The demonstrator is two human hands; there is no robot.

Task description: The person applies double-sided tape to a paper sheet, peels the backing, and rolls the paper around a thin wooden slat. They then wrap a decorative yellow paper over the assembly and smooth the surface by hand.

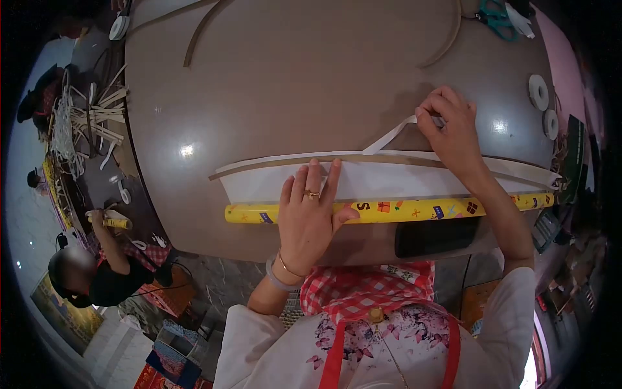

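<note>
A roll of yellow printed wrapping paper (414,209) lies across the table, with a flap of its white underside (382,183) unrolled beyond it. Along that flap's far edge runs a long brown strip (291,166) with white tape on it. My left hand (308,207) lies flat, fingers spread, over the roll and flap, fingertips on the strip. My right hand (450,123) is raised above the strip's right part, thumb and finger pinching a narrow white tape backing (392,135). This backing slants down to the strip, where it is partly peeled away.
Tape rolls (538,92) and teal-handled scissors (499,21) sit at the right. A black phone (437,237) lies near the front edge. Curved brown strips (202,35) rest at the far side. Leftward, a co-worker (107,269) holds another yellow roll (116,222) at a cluttered table.
</note>
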